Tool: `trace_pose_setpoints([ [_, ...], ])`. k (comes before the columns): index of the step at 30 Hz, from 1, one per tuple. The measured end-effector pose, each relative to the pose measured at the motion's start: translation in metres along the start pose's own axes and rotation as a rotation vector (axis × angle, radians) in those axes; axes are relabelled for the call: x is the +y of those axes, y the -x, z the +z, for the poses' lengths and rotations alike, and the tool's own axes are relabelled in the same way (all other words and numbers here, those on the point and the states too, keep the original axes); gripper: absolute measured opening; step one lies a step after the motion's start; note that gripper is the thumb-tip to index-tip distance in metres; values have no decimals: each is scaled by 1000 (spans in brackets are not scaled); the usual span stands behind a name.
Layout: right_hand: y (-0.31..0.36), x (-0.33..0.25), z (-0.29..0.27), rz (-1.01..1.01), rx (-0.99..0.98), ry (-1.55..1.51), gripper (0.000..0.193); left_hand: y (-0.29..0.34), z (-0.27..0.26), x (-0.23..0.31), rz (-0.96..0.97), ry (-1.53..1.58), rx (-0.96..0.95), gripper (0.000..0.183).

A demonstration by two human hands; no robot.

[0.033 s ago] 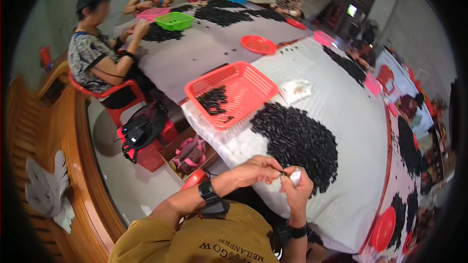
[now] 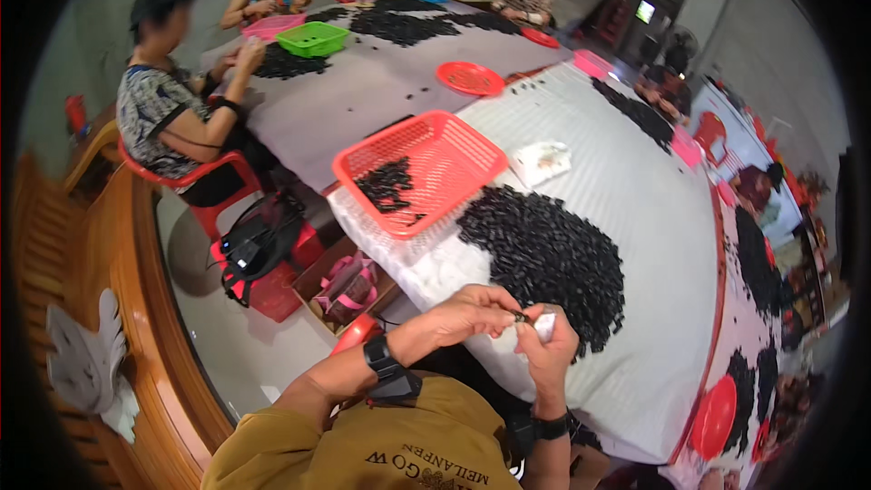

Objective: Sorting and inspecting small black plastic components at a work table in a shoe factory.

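Over the near edge of the cloth-covered table, my left hand [image 2: 474, 314] and my right hand [image 2: 550, 350] meet at the fingertips. Between them is a small dark piece [image 2: 521, 317], pinched by the left fingers and reaching toward the right thumb. A white wad [image 2: 544, 327], perhaps cloth or tissue, is gripped in my right hand. Just beyond lies a large heap of short black pieces [image 2: 549, 254]. To its upper left, a red slotted basket [image 2: 467, 150] holds a smaller group of similar black pieces. A white folded wipe [image 2: 542, 163] lies beside the basket.
Several people sit around the tables with other black heaps [image 2: 404, 27]. A green basket [image 2: 313, 38] and a red round tray [image 2: 470, 78] lie farther off. Left of me are a bag on a red stool [image 2: 275, 295], an open box [image 2: 381, 295] and a wooden bench [image 2: 172, 381].
The whole view has shifted slightly, so the table and basket appear a little farther left and up. My hands keep the same pinching hold.
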State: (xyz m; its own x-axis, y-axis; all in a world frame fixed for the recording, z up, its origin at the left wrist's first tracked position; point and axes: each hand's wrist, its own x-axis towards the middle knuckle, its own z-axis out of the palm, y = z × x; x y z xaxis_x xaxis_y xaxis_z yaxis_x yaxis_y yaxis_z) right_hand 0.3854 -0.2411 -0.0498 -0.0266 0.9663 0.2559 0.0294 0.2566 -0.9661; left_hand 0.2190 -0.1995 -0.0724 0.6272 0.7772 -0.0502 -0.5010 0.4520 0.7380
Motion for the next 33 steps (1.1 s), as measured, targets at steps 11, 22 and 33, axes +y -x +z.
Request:
trace_pose_setpoints([
  [11,0,-2,-11,-15,34,-84,16,-8,14,-4,68,114,-65,17],
  [22,-3,-1,-7,60,58,-165,12,-7,7,-1,88,110,-112,22],
  [33,-2,-1,-6,115,39,-133,15,-9,1,-13,24,152,-113,21],
])
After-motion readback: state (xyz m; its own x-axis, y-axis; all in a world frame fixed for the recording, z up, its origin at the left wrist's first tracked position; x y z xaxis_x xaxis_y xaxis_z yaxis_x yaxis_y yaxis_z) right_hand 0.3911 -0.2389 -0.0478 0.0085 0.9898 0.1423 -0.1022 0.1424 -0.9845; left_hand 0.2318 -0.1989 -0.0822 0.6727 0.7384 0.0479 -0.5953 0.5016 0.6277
